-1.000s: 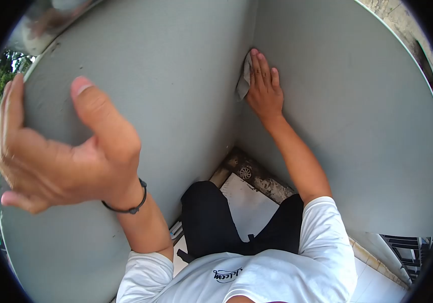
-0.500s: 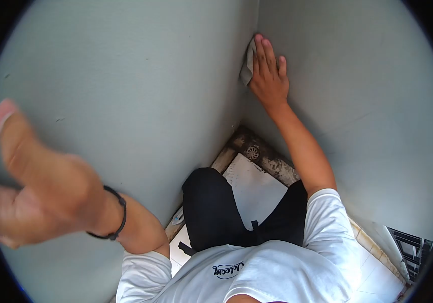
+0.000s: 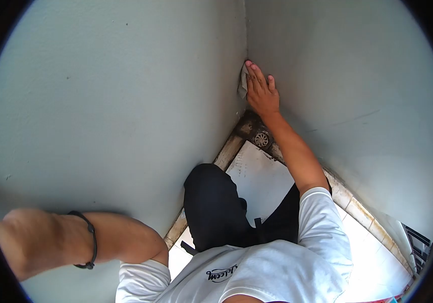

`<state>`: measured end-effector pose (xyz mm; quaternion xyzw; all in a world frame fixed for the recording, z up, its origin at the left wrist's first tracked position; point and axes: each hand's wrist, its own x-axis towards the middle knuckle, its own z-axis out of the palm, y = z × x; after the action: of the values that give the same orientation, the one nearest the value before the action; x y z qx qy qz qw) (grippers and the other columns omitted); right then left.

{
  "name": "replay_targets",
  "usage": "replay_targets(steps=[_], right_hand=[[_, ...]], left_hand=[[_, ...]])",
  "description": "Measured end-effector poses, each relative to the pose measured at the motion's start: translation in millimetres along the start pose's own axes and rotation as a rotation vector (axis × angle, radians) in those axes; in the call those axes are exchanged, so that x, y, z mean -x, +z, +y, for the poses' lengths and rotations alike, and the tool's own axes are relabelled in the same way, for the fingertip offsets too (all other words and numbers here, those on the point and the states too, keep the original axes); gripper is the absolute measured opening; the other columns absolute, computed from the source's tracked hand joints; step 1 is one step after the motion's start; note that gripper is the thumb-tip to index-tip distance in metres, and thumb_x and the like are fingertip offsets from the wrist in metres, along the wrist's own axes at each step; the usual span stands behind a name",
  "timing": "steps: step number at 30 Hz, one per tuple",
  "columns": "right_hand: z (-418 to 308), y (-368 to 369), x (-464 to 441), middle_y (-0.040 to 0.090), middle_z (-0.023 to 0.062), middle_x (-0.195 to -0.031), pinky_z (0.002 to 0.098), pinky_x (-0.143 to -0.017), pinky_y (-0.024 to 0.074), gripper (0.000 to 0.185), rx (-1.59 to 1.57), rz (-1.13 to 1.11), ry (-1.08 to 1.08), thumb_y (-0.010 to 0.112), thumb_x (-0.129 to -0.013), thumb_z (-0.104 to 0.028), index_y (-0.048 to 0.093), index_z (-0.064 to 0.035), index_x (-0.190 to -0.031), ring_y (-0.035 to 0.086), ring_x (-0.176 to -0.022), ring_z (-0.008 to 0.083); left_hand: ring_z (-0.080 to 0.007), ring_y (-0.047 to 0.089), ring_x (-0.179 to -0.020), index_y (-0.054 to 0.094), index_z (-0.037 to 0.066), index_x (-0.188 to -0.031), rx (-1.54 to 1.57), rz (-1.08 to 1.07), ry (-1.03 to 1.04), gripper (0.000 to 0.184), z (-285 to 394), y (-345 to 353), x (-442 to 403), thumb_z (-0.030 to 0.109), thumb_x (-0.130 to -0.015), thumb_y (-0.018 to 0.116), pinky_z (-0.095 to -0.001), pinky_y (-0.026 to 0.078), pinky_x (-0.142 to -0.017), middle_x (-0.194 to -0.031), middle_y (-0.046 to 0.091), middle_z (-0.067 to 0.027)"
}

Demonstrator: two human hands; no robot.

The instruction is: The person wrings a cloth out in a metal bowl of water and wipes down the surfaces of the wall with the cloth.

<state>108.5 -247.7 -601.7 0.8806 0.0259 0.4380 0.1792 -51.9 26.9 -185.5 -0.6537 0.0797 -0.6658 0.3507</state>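
Grey folded sheet point(image 3: 242, 88) slid lower down corner point(image 3: 247, 40), prob the low bit's turn | right hand point(image 3: 263, 97) holding it under flat fingers | left hand point(image 3: 19, 240) dropped, can't make out fingers

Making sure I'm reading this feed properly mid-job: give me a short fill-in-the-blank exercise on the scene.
1. A grey sheet is touched by the person's ____ hand.
2. Beside it, two walls meet in a ____.
3. A dark band circles the ____ wrist.
4. The shirt is white; the trousers are ____.

Missing words: right; corner; left; black.
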Motion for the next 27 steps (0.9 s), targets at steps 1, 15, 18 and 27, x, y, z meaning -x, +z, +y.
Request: replay_targets(steps=[1,15,18,27], right_hand=[[-3.6,2.2,8.4,0.027,-0.0069,-0.159,0.0451,-0.12,0.0,0.045,0.005,-0.042,-0.002,0.043,-0.095,-0.024,0.053,-0.0141,-0.138,0.021,-0.147,0.0091],[0.5,-121.9,76.2,0.059,0.0176,-0.129,0.0413,-0.108,0.0384,0.039,-2.46,-0.518,1.764,0.047,-0.093,-0.019,0.057,-0.0004,-0.125,0.054,-0.122,0.0321],[20.1,-171.3,55.5,0.061,0.0163,-0.125,0.044,-0.103,0.0449,0.042,-3.017,-0.373,1.778,0.048,-0.091,-0.026,0.058,0.0006,-0.122,0.057,-0.117,0.0325],[43.8,-239.4,18.4,0.043,0.026,-0.143,0.0509,-0.108,0.0404,0.059,-3.306,-0.467,1.278,0.04,-0.089,-0.022,0.038,0.0058,-0.141,0.048,-0.126,0.0438]], left_hand=[[-0.0312,0.06,-0.084,0.063,0.005,-0.099,0.011,0.002,-0.007,0.042,3.0,0.5,-0.8,0.04,-0.076,0.068,-0.0478,0.04,-0.08,-0.092,0.062,-0.0094],[-0.0285,0.053,-0.107,0.066,0.015,-0.096,-0.016,0.193,-0.382,0.046,7.6,52.9,10.4,0.046,-0.063,0.068,-0.0539,0.027,-0.097,-0.095,0.062,-0.0012],[-0.0294,0.051,-0.114,0.065,0.016,-0.099,0.007,0.199,-0.425,0.047,1.2,54.2,15.5,0.046,-0.064,0.066,-0.0554,0.025,-0.099,-0.1,0.063,-0.001],[-0.0316,0.05,-0.117,0.063,0.014,-0.11,0.279,0.289,-0.592,0.05,-3.2,22.5,40.7,0.038,-0.067,0.067,-0.0526,0.026,-0.101,-0.111,0.062,-0.0034]])
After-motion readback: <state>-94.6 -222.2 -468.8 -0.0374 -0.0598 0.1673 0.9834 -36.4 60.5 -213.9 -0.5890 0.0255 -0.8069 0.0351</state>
